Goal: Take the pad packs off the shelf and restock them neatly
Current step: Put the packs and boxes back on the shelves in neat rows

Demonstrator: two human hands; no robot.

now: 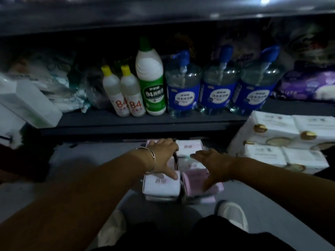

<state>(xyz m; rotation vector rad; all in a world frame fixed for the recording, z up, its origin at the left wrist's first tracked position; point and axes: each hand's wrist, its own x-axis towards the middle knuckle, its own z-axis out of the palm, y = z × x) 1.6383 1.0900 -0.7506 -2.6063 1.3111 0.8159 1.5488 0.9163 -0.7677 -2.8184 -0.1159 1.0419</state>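
Observation:
Several pink and white pad packs [189, 146] lie in two rows on the floor below the dark shelf [126, 122]. My left hand [164, 156], a bangle on its wrist, lies on the left row with straight fingers; its thumb touches the nearest white pack [161, 185]. My right hand [212, 160] rests flat on the right row, its fingers spread over a white pack and the nearest pink pack [195, 182]. Neither hand curls round a pack.
On the shelf stand two small bottles [124, 95], a tall green bottle [151, 82] and three blue pump jugs [219, 86]. White boxes [30, 104] sit at left, purple packs [306, 86] at right. Tissue packs [282, 142] lie on the floor at right. My shoes [233, 216] show below.

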